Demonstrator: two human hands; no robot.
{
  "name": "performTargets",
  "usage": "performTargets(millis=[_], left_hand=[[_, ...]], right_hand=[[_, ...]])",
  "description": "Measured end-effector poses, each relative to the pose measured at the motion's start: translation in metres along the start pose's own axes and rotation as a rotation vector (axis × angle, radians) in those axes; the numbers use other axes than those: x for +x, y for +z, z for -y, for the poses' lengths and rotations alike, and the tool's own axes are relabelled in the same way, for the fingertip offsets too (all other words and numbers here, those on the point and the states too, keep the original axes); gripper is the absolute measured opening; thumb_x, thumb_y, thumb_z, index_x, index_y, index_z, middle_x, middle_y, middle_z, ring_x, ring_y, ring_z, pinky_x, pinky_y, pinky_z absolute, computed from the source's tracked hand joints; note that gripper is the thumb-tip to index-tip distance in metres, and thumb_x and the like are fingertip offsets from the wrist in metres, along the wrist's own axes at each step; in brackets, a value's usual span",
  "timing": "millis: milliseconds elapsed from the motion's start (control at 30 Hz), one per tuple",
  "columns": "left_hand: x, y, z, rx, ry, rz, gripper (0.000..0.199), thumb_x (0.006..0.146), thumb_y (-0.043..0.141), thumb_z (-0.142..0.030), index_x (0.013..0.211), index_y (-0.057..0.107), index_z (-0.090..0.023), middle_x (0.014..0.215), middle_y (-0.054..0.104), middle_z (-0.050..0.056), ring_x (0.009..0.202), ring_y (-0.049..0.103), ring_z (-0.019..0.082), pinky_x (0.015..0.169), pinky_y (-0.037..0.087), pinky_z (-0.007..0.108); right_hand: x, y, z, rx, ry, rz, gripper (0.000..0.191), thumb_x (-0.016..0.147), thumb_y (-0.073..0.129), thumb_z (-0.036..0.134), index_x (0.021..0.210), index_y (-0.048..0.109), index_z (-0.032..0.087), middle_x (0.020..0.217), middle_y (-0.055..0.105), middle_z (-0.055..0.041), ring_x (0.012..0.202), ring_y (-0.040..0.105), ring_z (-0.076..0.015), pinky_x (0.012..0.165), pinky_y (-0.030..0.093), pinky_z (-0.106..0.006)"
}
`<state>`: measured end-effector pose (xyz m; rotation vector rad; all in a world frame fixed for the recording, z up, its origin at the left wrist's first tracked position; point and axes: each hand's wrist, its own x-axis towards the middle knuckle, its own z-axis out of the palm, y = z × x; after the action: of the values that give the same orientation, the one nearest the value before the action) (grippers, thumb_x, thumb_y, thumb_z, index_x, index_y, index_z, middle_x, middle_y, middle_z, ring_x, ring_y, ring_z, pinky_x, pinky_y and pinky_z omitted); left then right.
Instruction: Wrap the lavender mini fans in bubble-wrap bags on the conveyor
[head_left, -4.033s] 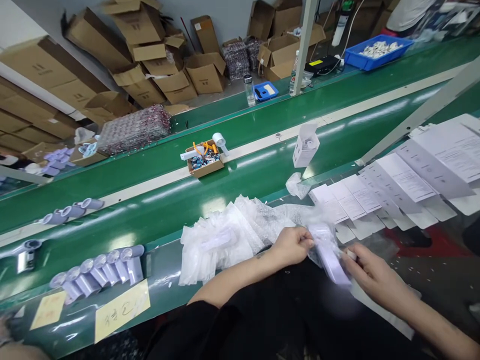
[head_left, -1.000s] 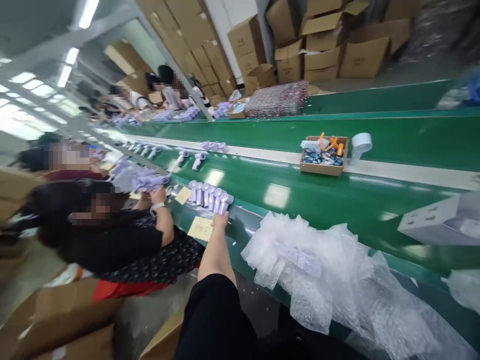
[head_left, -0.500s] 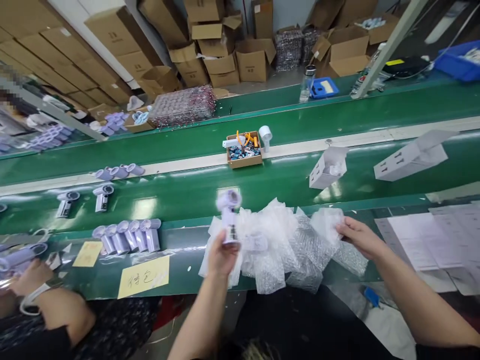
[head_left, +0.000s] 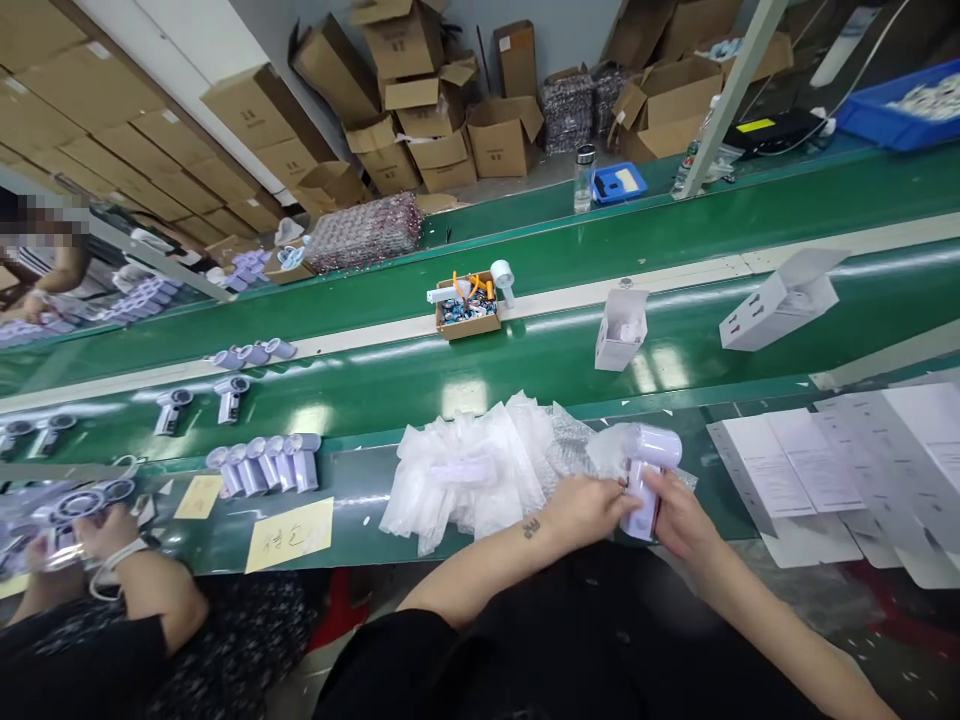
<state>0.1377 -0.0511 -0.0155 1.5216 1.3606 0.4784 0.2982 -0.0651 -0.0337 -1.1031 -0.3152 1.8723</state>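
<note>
A lilac handheld device (head_left: 658, 446) with a round head and a handle is held between both hands, right of the bag pile. My left hand (head_left: 589, 510) has its fingers closed on the handle's left side. My right hand (head_left: 681, 512) grips the handle from the right. A translucent bag (head_left: 609, 450) lies against the device's head on the left; whether it covers any of it I cannot tell. Beside my left forearm spreads a pile of bubble bags (head_left: 480, 465) on the green bench.
Lilac devices (head_left: 266, 465) stand in a row at the left, near a yellow note (head_left: 290, 534). A co-worker's hands (head_left: 112, 530) are at far left. White boxes (head_left: 621, 330) sit on the belt; printed sheets (head_left: 799, 460) lie at right.
The device has moved right, from over the pile's left edge to between my hands. My left hand has crossed to the right, and my right hand now holds the device too. The view has shifted.
</note>
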Motion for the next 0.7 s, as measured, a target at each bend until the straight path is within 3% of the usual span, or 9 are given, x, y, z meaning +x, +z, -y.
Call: performTargets(millis=[100,233,300,367,500,600,700], left_hand=[[0.016,-0.013,-0.016,-0.202,0.081,-0.119,0.03,0.081,0.056,-0.047,0.076,0.058,-0.018,0.072,0.058,0.001,0.068,0.054,0.013,0.065,0.043,0.025],[0.033,-0.005,-0.006,-0.687,0.044,0.07,0.044,0.071,0.068,-0.049,0.096,0.052,-0.017,0.08,0.056,0.0,0.067,0.054,0.01,0.067,0.045,0.026],[0.031,0.002,0.003,-0.761,0.049,0.1,0.057,0.064,0.075,-0.046,0.104,0.049,-0.016,0.084,0.058,0.001,0.074,0.057,0.013,0.072,0.046,0.028],[0.024,0.004,0.008,-0.642,0.08,0.05,0.06,0.061,0.078,-0.043,0.107,0.051,-0.016,0.089,0.06,0.003,0.083,0.058,0.016,0.077,0.046,0.031],[0.01,-0.008,0.003,-0.187,0.204,-0.203,0.062,0.059,0.08,-0.043,0.112,0.057,-0.02,0.11,0.059,0.01,0.103,0.052,0.025,0.084,0.044,0.036],[0.006,-0.016,0.001,-0.125,0.224,-0.14,0.065,0.063,0.078,-0.038,0.121,0.051,-0.023,0.108,0.061,0.007,0.093,0.057,0.021,0.081,0.046,0.033],[-0.001,-0.015,0.004,-0.125,0.184,-0.037,0.052,0.072,0.071,-0.032,0.119,0.05,-0.02,0.097,0.065,0.004,0.084,0.06,0.018,0.075,0.047,0.029]], right_hand=[[-0.003,0.001,0.001,-0.07,0.051,0.057,0.035,0.065,0.076,0.027,0.095,0.061,0.02,0.081,0.066,-0.0014,0.07,0.062,-0.0179,0.065,0.051,-0.032],[-0.005,-0.003,0.012,-0.016,0.105,0.17,0.035,0.075,0.065,0.045,0.102,0.059,0.024,0.078,0.064,-0.0015,0.062,0.059,-0.0163,0.058,0.048,-0.03],[-0.005,-0.006,0.019,-0.033,0.149,0.218,0.041,0.079,0.054,0.058,0.098,0.061,0.021,0.074,0.063,-0.0035,0.058,0.058,-0.0165,0.056,0.048,-0.031],[-0.005,-0.008,0.025,-0.104,0.171,0.249,0.046,0.081,0.049,0.061,0.094,0.061,0.019,0.074,0.064,-0.0055,0.057,0.059,-0.0172,0.054,0.047,-0.03],[-0.008,-0.005,0.03,-0.181,0.137,0.193,0.03,0.081,0.058,0.048,0.102,0.059,0.025,0.075,0.062,-0.0015,0.052,0.058,-0.0158,0.049,0.046,-0.029],[-0.015,0.002,0.028,-0.127,0.164,0.151,0.03,0.078,0.061,0.048,0.096,0.061,0.024,0.077,0.064,-0.0032,0.049,0.055,-0.0154,0.045,0.046,-0.03],[-0.023,0.008,0.022,-0.095,0.192,0.147,0.033,0.076,0.061,0.052,0.093,0.061,0.024,0.079,0.066,-0.0051,0.048,0.054,-0.0157,0.044,0.046,-0.03]])
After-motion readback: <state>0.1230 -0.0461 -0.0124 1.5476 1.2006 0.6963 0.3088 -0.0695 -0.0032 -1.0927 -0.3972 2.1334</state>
